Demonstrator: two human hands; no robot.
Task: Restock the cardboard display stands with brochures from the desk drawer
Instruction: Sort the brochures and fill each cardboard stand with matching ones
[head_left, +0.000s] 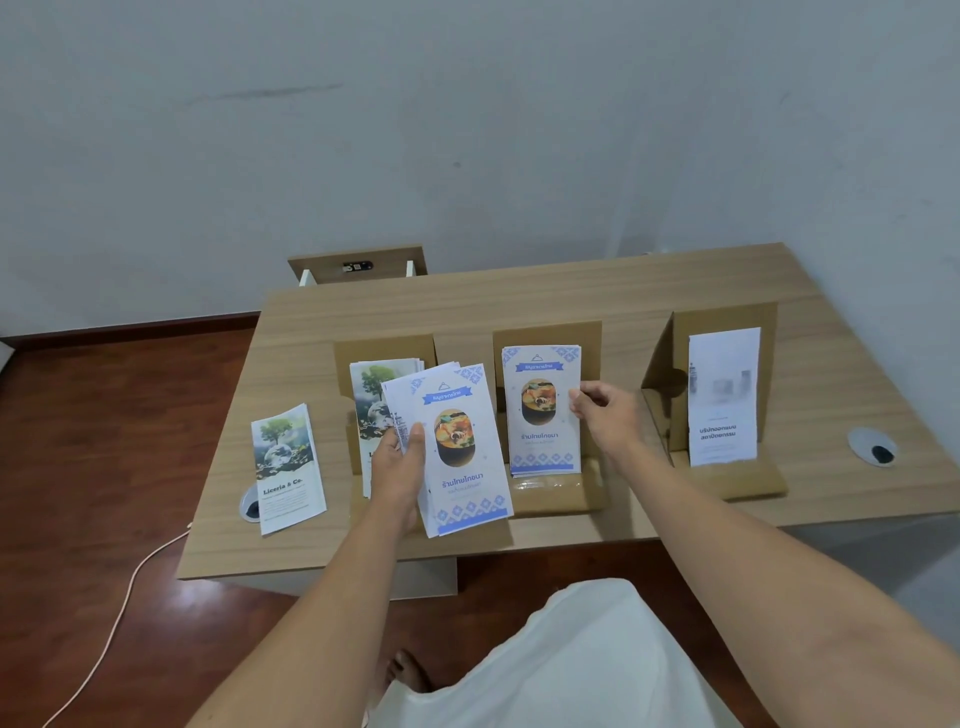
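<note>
Three cardboard display stands sit in a row on the wooden desk (571, 291). My left hand (397, 462) grips a fanned stack of blue-and-white food brochures (462, 452) in front of the left stand (384, 345), which holds tree-and-globe brochures (374, 379). My right hand (605, 415) pinches the right edge of the food brochures (540, 410) standing in the middle stand (545, 332). The right stand (727, 317) holds white brochures (723, 397) with dark Thai lettering.
One tree-and-globe brochure (288, 467) lies flat on the desk's left part, partly over a cable hole (250, 505). A second cable hole (878, 449) is at the right. An open drawer (358, 265) juts out behind the desk. A pale cable (119, 613) crosses the dark floor.
</note>
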